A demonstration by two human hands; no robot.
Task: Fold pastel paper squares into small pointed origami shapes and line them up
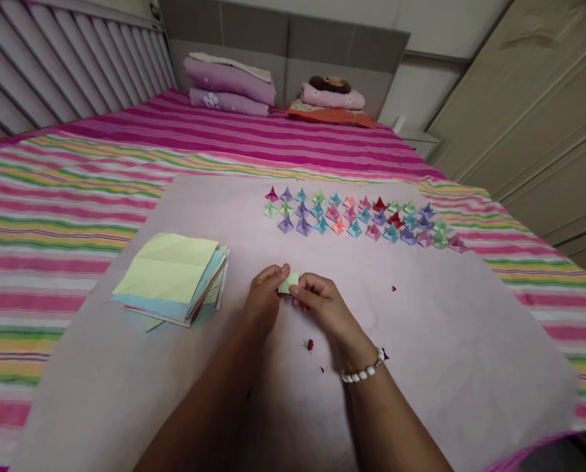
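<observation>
- I see left fingers [269,275] and right fingers [310,297] pinching a green paper square [288,282] between them.
- I can't tell its long axis; one edge faces forward.

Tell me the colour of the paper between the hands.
Pale green paper, seen in the head view.

Shows as a small paper square [288,282], pale green and plain, with straight visible edges — far smaller than the top sheet of the paper stack [162,262]. Sits to the right of that stack, clearly apart from it and about level with its middle. Turns one flat face toward the camera, roughly upright in outline. Is pinched at the left edge and the lower right corner, partly covered there — too small to tell how many layers.
</observation>
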